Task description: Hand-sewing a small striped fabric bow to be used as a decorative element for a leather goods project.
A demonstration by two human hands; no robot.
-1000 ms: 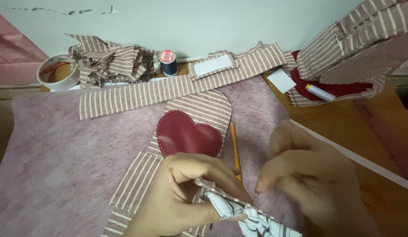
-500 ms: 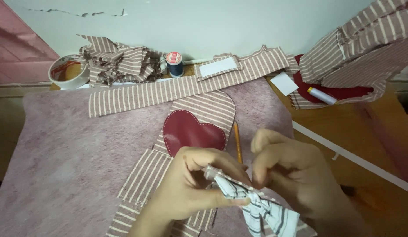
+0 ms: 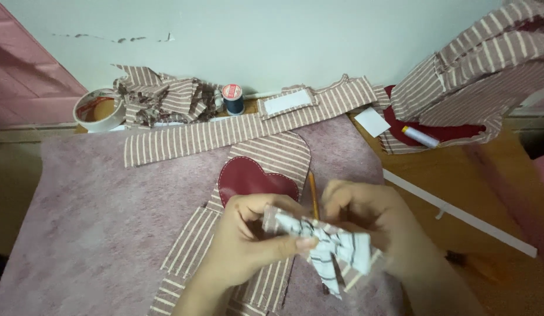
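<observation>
Both hands have lifted slightly; left hand (image 3: pixel 248 243) and right hand (image 3: pixel 371 225) pinch the striped cloth scrap (image 3: pixel 324 246) taut above the heart patch (image 3: pixel 248 181), fingers closed.

Open mat (image 3: pixel 96 234) toward the desk's left edge gives free passage; rear edge blocked by tape roll (image 3: pixel 97 109), fabric scraps (image 3: pixel 160 99), thread spool (image 3: pixel 232 98) and long striped strip (image 3: pixel 237 131); heart patch (image 3: pixel 254 178) and pencil (image 3: pixel 313 193) occupy centre; right side crossed by white strip (image 3: pixel 459 213).
</observation>
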